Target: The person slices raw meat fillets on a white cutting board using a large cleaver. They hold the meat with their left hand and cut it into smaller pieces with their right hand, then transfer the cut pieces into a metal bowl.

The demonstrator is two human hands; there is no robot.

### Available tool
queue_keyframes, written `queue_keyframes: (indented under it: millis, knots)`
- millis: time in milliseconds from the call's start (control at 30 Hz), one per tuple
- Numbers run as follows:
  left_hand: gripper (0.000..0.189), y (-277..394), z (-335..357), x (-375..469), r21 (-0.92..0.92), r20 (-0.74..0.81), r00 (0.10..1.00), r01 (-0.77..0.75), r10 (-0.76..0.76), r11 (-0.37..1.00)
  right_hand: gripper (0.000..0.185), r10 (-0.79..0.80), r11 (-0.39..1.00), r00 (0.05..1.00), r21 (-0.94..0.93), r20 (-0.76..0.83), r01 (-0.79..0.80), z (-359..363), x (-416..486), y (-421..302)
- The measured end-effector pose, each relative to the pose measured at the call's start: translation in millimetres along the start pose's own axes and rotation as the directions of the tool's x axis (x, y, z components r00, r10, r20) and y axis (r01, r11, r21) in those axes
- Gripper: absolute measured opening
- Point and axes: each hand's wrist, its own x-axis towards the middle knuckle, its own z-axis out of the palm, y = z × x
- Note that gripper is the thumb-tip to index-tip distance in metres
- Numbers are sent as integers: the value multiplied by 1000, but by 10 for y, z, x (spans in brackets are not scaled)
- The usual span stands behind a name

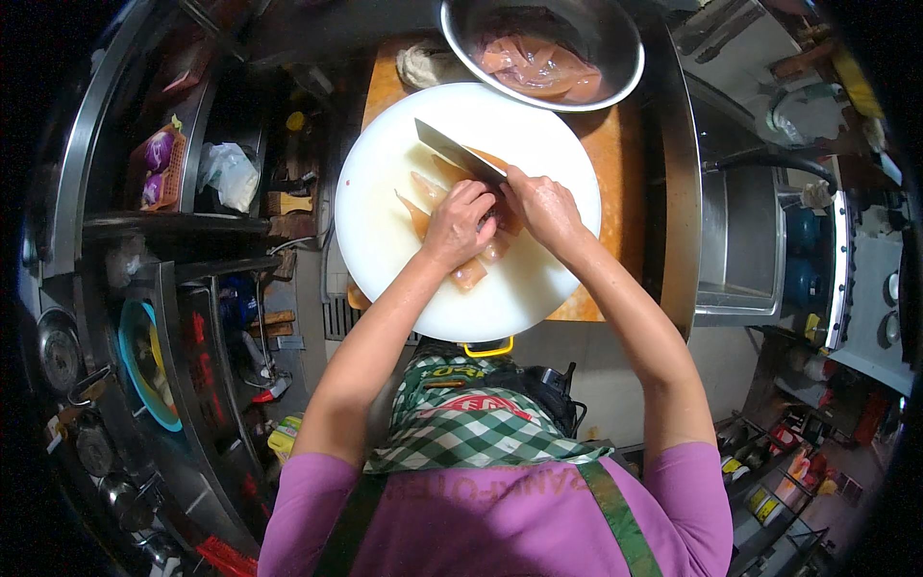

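Observation:
A round white cutting board (386,267) lies before me with several glossy, tan-pink pieces of raw flesh (469,274) on it; squid or another meat, I cannot tell. My right hand (544,209) grips a broad-bladed cleaver (451,144), its blade slanting up to the left across the flesh. Curled fingers of my left hand (458,223) hold the flesh down close beside the blade. Both hands partly cover the pieces, and the cleaver's handle is hidden in my right hand. Narrower strips (413,215) point out to the left of my left hand.
A steel bowl (634,68) with more raw flesh (541,68) stands beyond the board, next to a crumpled cloth (425,66). Beneath lies a wooden surface (606,144). A steel sink (743,238) is at the right; shelving with an orange basket (171,169) is at the left.

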Motion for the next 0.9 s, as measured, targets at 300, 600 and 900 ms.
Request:
queue_keyframes:
  millis: [300, 600, 900]
  knots:
    - [19, -9, 67, 5, -37, -8, 1000, 25, -25, 999, 14, -3, 999, 991, -35, 137, 8, -255, -120, 273]
    - [19, -39, 67, 38, -42, 15, 1000, -13, 14, 999, 15, 59, 998, 996, 8, 69, -60, -129, -483, 423]
    - [74, 134, -452, -516, -103, -96, 594, 792, -799, 601, 22, 399, 888, 872, 355, -283, -291, -145, -1306, 526]
